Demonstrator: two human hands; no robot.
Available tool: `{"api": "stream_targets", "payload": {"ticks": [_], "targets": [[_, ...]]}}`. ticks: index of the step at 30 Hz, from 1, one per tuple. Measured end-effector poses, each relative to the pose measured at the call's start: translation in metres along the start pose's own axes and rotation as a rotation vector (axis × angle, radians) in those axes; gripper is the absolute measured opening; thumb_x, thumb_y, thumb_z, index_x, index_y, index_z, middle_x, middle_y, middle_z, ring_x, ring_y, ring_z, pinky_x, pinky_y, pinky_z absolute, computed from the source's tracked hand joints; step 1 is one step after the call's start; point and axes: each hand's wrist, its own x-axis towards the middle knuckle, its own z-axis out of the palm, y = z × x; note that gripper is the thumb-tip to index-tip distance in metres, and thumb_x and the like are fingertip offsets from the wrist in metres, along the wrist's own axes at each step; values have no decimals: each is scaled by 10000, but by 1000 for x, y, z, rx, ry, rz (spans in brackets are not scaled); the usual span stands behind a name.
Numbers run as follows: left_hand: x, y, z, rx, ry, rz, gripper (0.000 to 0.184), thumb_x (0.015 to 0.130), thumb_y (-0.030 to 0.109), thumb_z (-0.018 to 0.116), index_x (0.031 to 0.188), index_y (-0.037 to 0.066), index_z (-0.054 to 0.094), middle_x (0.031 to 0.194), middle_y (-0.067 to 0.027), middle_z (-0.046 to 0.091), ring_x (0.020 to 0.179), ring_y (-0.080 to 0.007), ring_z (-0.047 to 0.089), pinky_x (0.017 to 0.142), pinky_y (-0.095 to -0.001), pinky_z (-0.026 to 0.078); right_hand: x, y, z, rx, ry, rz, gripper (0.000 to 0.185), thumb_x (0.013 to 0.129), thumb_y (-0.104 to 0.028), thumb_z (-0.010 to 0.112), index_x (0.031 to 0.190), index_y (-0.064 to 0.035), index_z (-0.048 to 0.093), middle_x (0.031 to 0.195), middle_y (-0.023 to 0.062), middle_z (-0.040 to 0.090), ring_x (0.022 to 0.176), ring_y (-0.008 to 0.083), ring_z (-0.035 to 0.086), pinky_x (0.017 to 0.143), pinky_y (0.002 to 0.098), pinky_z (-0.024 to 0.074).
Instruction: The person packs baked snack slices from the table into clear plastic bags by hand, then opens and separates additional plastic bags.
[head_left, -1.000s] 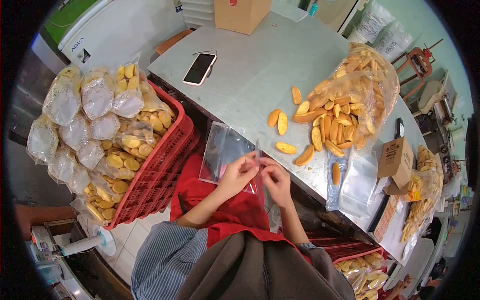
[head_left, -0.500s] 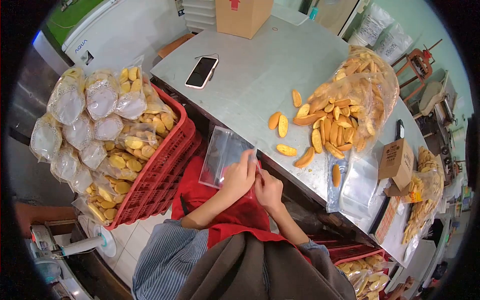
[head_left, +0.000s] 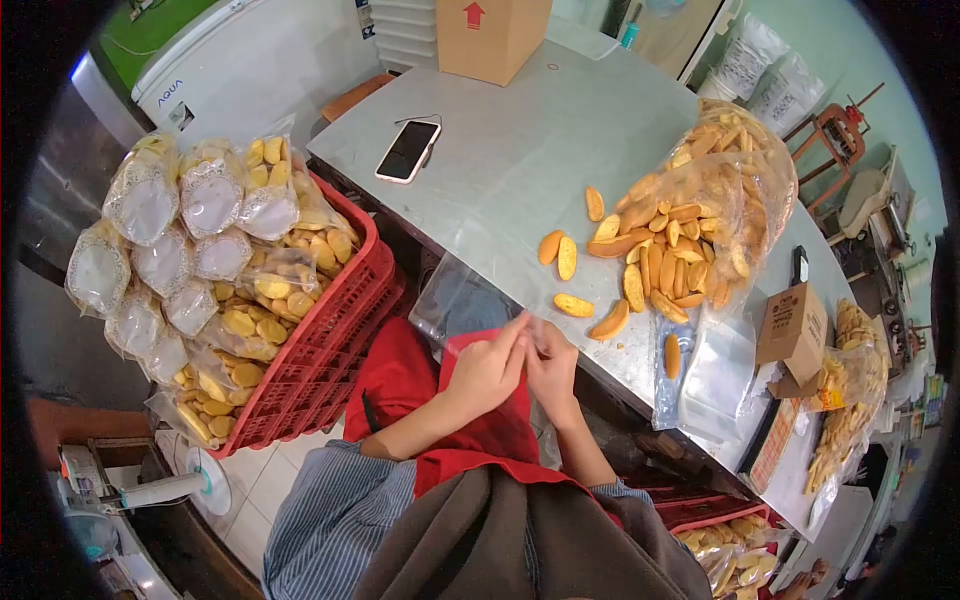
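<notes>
Close together at the table's near edge, my left hand (head_left: 487, 374) and my right hand (head_left: 551, 368) pinch the edge of a clear plastic bag (head_left: 462, 297). The rest of the bag spreads to the left, above my red apron (head_left: 392, 385). Fingertips of both hands almost meet, and the part of the bag between them is hard to see. Beyond my hands, loose oval slices of toasted bread (head_left: 573, 305) lie on the metal table (head_left: 490, 170). They spill from a large clear sack (head_left: 765, 175) full of the same slices.
To the left, a stacked red crate (head_left: 318, 330) holds several filled bags (head_left: 142, 207) with white labels. A phone (head_left: 408, 151) and a cardboard box (head_left: 490, 40) rest on the table. Flat plastic bags (head_left: 718, 375) and a small open carton (head_left: 792, 328) are at the right.
My hands have drawn together at the bag's edge. My left hand's raised index finger has come down into a pinch, and the bag has shifted slightly right and flattened.
</notes>
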Motion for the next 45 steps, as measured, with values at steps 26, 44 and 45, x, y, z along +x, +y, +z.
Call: {"api": "stream_targets", "payload": {"ticks": [26,44,45], "targets": [[20,57,-67,-103,402,816,452,645,22,686,1068,-102,583,586,-12,463,472,-147,442,435,-271,343,37,-95,-33,67,-113,-552,176,832,-89,575,802,55,478,921,282,633,787,349,659,693,382,542],[-129,-126,-149,666,-331,-221,424,778,332,637,1146,133,570,1145,-111,537,1070,-293,486,889,-454,401,48,-76,7,429,158,-309,289,794,110,556,576,9,395,733,180,623,652,230,642,573,311,516],[-90,-91,-139,372,-190,-126,440,796,304,627,1175,100,536,1177,-141,525,1090,-294,502,929,-415,396,50,-76,9,307,143,-353,265,792,98,567,593,11,414,736,178,622,647,233,638,571,304,509]]}}
